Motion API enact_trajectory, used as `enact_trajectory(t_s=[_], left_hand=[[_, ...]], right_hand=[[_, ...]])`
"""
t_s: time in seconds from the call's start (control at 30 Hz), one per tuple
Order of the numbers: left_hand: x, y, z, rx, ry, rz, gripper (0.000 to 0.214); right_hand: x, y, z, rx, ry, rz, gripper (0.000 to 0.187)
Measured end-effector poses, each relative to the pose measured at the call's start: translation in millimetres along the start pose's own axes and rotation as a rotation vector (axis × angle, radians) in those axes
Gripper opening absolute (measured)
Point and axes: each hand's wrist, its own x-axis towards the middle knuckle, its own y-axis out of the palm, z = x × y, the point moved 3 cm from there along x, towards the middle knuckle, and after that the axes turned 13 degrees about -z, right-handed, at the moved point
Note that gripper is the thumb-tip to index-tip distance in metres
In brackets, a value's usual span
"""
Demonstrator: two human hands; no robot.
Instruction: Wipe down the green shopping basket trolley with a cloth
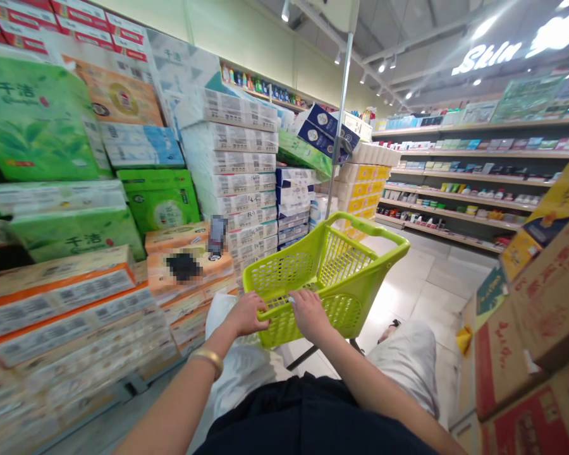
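Observation:
A lime-green plastic shopping cart stands in front of me in a store aisle, its basket looking bare inside. My left hand is wrapped round the near rim of the cart, with a gold bangle on that wrist. Just to its right, my right hand is closed over the same rim. Both arms reach forward over my dark top and white trousers.
Tall stacks of packaged tissue and paper rolls line the left. Brown cardboard boxes are piled close on the right. A metal pole rises behind the cart. Shelves of goods run along the far right, with tiled floor between.

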Motion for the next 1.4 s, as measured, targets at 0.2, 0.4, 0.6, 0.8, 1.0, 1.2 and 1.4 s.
enact_trajectory(t_s=[0.2,0.4,0.6,0.8,1.0,1.2,1.4], left_hand=[[3.0,1.7,2.5,-0.024,-0.003,-0.011,0.013],[7.6,6.5,2.3,-0.040,0.004,-0.016,0.014],[2.2,6.5,-1.1,-0.022,-0.043,-0.040,0.038],[12.6,12.4,-46.3,0.083,-0.194,-0.183,0.078],[18.0,36.3,-94.3,-0.065,-0.230,-0.188,0.070],[8.7,35.6,-95.6,-0.012,-0.142,-0.201,0.063],[10.2,31.4,-97.4,0.031,-0.138,-0.183,0.048]], right_hand=[[0.6,1.9,-0.7,-0.025,-0.006,-0.048,0.029],[-1.4,-1.2,-1.0,-0.042,0.009,-0.057,0.028],[-8.7,-1.9,-0.9,-0.038,0.020,-0.092,0.027],[-15.3,4.8,-1.2,-0.011,0.007,-0.185,0.032],[-24.6,0.6,0.3,0.015,-0.014,-0.219,0.030],[-30.6,-23.9,-30.6,-0.026,0.005,-0.240,0.031],[-32.1,-55.4,-81.9,-0.186,0.251,-0.446,0.031]])
